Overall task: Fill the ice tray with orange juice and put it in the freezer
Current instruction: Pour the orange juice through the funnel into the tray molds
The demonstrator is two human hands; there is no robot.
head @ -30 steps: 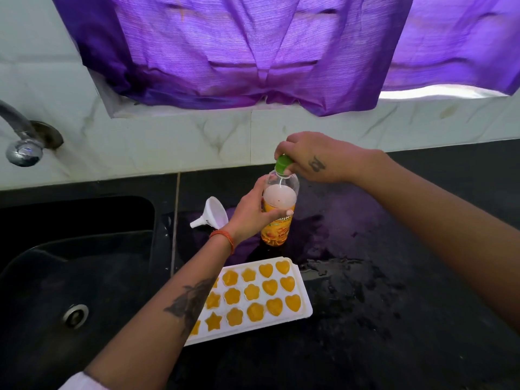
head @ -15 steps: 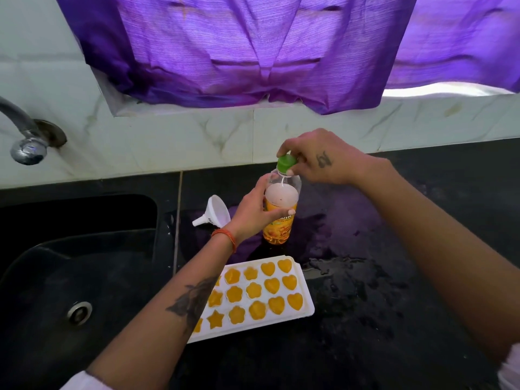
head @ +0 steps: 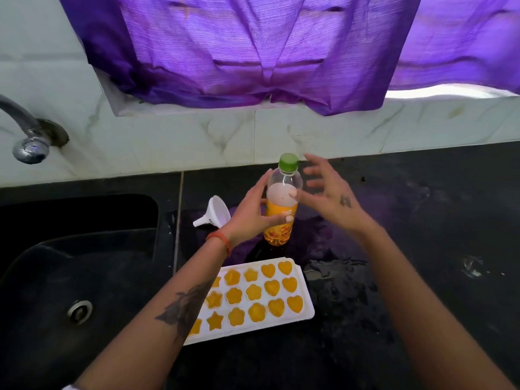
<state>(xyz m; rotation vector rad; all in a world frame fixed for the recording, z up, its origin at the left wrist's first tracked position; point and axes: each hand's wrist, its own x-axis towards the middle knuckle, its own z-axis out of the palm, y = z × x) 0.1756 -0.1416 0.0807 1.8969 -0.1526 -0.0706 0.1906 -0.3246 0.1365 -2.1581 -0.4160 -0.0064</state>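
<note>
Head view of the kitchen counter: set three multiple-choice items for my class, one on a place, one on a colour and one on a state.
1. Where does the white funnel lie?
A. in the sink
B. on the counter, between sink and bottle
C. on the ice tray

2. What colour is the bottle cap?
A. green
B. red
C. white

3. How is the ice tray?
A. empty
B. upside down
C. visible moulds filled with orange juice

Answers:
1 B, it lies on its side left of the juice bottle.
2 A, the cap sits green on the neck.
3 C, every visible mould shows orange.
</note>
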